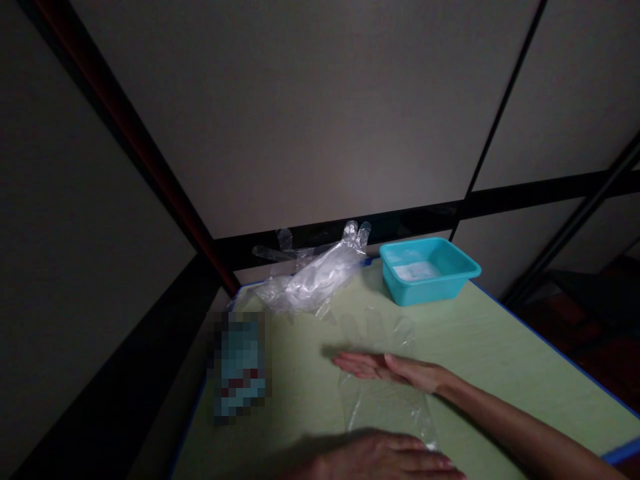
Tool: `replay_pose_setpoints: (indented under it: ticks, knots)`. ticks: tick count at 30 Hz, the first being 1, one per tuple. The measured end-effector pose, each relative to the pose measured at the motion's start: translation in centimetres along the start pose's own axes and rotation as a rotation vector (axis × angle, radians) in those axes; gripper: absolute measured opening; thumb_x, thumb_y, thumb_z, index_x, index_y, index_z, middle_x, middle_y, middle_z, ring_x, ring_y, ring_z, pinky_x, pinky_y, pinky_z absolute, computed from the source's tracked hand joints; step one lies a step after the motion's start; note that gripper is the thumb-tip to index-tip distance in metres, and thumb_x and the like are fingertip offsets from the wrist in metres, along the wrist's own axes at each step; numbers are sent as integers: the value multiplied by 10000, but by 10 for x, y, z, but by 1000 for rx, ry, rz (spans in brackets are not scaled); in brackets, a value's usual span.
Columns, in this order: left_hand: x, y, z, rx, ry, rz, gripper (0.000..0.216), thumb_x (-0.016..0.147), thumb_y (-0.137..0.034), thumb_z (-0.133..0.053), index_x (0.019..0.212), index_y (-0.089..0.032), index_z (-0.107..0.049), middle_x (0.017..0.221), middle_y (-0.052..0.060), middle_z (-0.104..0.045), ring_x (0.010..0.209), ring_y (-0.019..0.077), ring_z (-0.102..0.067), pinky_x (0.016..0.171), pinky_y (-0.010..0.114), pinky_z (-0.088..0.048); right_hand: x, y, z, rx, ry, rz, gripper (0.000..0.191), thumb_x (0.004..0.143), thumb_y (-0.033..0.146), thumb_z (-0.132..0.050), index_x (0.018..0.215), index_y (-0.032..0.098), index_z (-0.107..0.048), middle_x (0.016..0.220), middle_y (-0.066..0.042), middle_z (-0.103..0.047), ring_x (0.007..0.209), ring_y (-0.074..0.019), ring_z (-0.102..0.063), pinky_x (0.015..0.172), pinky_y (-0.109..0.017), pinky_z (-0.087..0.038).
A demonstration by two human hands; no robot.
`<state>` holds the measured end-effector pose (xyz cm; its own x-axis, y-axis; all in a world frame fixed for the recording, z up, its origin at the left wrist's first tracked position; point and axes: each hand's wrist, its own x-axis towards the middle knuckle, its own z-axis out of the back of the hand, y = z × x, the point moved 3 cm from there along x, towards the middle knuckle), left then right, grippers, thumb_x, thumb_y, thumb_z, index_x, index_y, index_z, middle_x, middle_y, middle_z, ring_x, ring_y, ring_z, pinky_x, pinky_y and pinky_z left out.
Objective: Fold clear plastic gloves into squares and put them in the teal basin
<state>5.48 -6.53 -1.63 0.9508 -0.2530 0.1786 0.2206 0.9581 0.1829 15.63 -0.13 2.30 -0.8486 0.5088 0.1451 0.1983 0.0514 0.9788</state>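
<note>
A clear plastic glove (380,393) lies flat on the green table (500,360). My right hand (387,369) rests across the glove's middle, fingers stretched out flat and pointing left. My left hand (380,460) lies at the bottom edge of the view, fingers extended flat near the glove's cuff. Neither hand grips anything.
A pile of clear plastic gloves (315,277) lies at the table's far left corner. A teal plastic tub (427,270) with something white inside stands at the far edge. A blurred blue packet (240,367) sits at the left edge. Dark walls surround the table.
</note>
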Motion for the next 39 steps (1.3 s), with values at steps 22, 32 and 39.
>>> replay_pose_setpoints:
  ticks: [22, 32, 39]
  knots:
    - [-22, 64, 50, -1721, -286, 409, 665, 893, -452, -83, 1251, 14, -394, 1303, 129, -404, 1239, 269, -290, 1012, 375, -157, -12, 0, 25, 233, -290, 162, 637, 793, 636, -335, 1278, 225, -382, 1293, -95, -448, 1197, -231, -382, 1006, -422, -211]
    - [-52, 95, 0, -2158, -476, 650, 754, 865, -560, -125, 1002, 1, -610, 1068, 210, -591, 1112, 288, -472, 1010, 419, -161, -35, -13, 12, 3, -236, 16, 652, 793, 613, -381, 1332, 260, -286, 1392, -93, -289, 1250, -240, -284, 990, -460, -217]
    - [-59, 97, -17, -2128, -443, 808, 721, 872, -556, -136, 1010, -41, -622, 1089, 175, -591, 1081, 259, -502, 994, 395, -211, -37, -8, 12, -168, -162, 29, 578, 849, 514, -377, 1354, 283, -214, 1438, -61, -168, 1279, -235, -210, 988, -447, -235]
